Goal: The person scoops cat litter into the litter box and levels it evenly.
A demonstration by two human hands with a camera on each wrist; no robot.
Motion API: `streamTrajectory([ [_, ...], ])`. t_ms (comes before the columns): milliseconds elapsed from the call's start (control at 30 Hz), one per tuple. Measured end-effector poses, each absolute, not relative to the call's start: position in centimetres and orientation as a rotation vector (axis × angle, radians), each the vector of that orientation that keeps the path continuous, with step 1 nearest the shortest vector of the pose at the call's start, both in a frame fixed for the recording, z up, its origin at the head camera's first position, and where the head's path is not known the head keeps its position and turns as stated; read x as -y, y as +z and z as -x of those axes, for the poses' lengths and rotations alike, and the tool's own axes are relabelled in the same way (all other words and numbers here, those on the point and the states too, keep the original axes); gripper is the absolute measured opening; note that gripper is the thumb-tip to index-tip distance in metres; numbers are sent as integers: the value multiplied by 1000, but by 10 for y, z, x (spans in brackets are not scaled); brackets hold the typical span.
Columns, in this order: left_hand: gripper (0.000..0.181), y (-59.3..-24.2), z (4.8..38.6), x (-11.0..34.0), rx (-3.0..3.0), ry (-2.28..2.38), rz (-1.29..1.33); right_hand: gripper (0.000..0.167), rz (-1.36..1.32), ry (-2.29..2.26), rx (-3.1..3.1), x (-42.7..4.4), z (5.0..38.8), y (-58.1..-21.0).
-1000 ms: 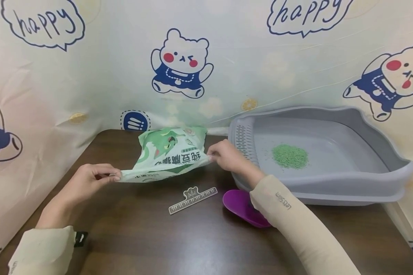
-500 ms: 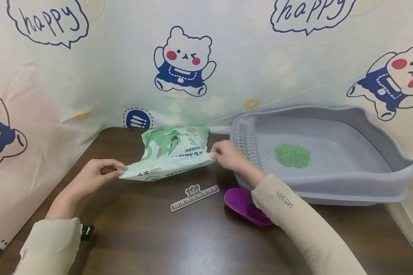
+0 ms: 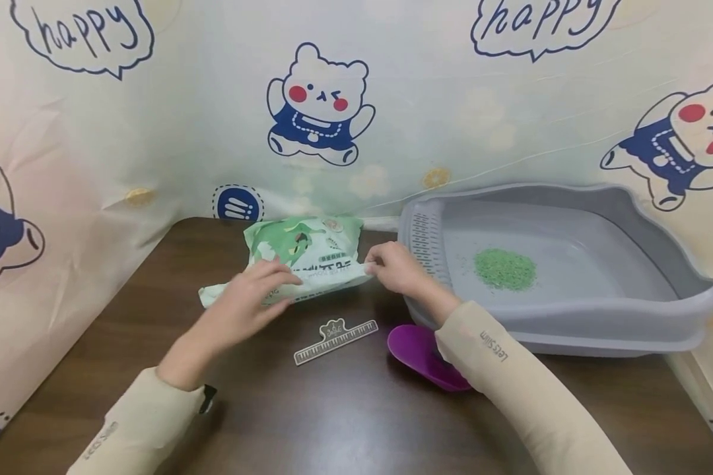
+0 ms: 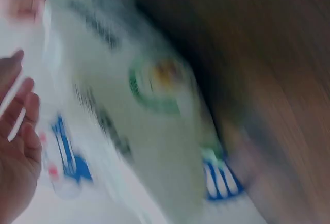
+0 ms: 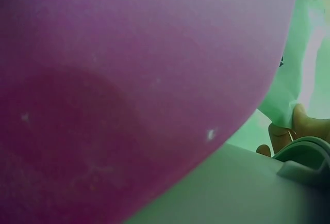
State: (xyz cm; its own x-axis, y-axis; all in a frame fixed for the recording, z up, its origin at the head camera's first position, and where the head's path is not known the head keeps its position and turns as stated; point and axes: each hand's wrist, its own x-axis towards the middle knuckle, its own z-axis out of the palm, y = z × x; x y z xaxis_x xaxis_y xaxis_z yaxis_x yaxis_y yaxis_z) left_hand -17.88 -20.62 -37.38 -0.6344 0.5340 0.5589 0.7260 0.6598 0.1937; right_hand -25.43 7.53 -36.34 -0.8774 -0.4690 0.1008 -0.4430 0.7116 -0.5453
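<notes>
A green and white cat litter bag lies at the back of the table with its near end folded over. My right hand pinches the right corner of that fold; its fingers also show on the bag in the right wrist view. My left hand, fingers spread and loosely bent, hovers over or touches the fold left of its middle; contact is unclear. The blurred left wrist view shows that hand apart from the bag. A flat clip with a piano-key pattern lies in front.
To the right stands a grey litter box with a small heap of green litter inside. A purple scoop, partly under my right forearm, fills much of the right wrist view. A patterned curtain hangs behind the dark table.
My left hand has let go of the bag's left corner and moved right along the fold. The bag's end has been folded over. My right hand keeps its pinch.
</notes>
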Motion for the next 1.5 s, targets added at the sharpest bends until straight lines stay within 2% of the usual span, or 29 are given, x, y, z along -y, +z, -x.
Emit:
streamTrajectory([
  [100,28,-379,182,184,2419,-545,1045,11,768,-892,-2854,-75,254,-364],
  [300,28,-387,188,163,2456,-500,989,11,759,-891,-2866,-75,254,-365],
  [1033,25,-400,197,159,2577,-430,920,9,744,-1039,-2788,-78,256,-365],
  [1133,25,-401,199,158,2589,-441,918,12,869,-1065,-2815,-79,254,-367],
  [1333,24,-402,199,158,2590,-442,913,7,1340,-1200,-2740,-79,245,-370],
  [1500,19,-401,200,159,2590,-438,905,11,1451,-996,-2754,-77,241,-372],
])
